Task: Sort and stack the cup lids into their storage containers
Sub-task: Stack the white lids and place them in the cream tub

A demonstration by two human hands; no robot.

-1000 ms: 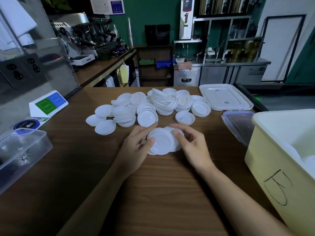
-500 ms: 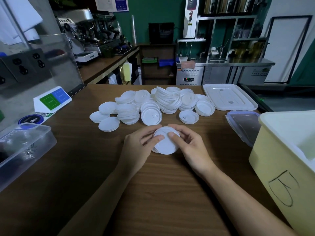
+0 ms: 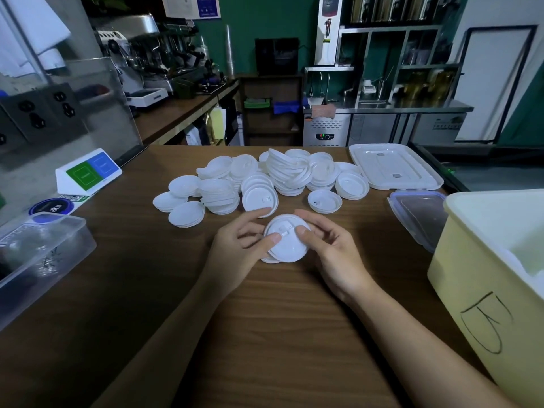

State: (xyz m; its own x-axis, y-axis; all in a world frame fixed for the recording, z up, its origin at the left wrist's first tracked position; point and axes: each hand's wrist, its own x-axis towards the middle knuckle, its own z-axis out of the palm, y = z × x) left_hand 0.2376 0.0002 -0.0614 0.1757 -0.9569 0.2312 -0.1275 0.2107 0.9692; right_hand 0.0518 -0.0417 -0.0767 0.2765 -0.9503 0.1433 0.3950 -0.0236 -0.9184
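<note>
A small stack of white cup lids (image 3: pixel 287 245) sits between both hands near the middle of the wooden table (image 3: pixel 279 334). My left hand (image 3: pixel 238 251) grips its left side, thumb on top. My right hand (image 3: pixel 329 254) holds the right side with the thumb pressed on the top lid. Behind them lies a pile of several white lids (image 3: pixel 273 184), some stacked, some loose. A pale yellow bin (image 3: pixel 485 290) with lids inside stands at the right. A clear plastic container (image 3: pixel 38 260) sits at the left edge.
A white tray lid (image 3: pixel 394 169) lies at the back right, with a blue-rimmed clear lid (image 3: pixel 418 213) beside the yellow bin. A green and blue sign (image 3: pixel 88 172) and a round sticker (image 3: pixel 51 206) lie at the left. Counters and coffee machines stand behind.
Two overlapping lids have been pushed together into one aligned stack between my hands. Both thumbs now rest on the top lid.
</note>
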